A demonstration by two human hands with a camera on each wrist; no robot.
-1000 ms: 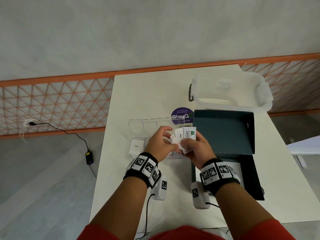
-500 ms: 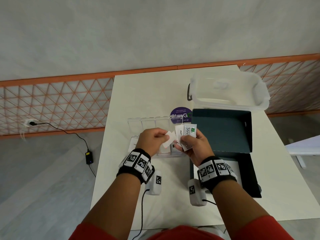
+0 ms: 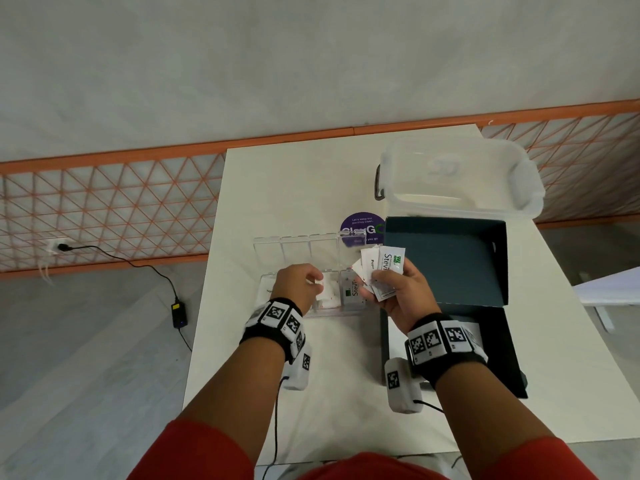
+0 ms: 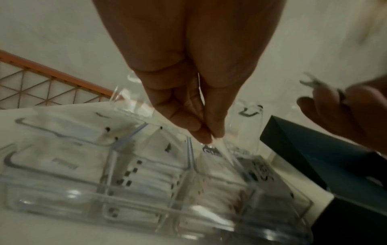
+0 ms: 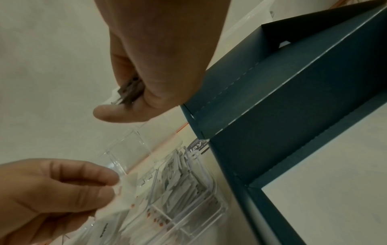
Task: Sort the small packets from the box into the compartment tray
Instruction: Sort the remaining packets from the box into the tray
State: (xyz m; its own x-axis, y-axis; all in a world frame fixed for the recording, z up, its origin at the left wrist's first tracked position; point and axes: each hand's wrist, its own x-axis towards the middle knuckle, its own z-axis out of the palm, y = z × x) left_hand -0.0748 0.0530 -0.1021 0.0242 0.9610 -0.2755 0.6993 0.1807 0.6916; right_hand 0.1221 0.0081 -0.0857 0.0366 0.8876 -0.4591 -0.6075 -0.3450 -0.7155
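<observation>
White packet [image 5: 125, 187], red-marked edge, pinched by left hand [image 3: 298, 285].

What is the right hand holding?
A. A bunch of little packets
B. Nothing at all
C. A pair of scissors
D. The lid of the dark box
A: the right hand grips a fan of small packets, one with green print, above the clear tray and beside the open dark box.
</observation>
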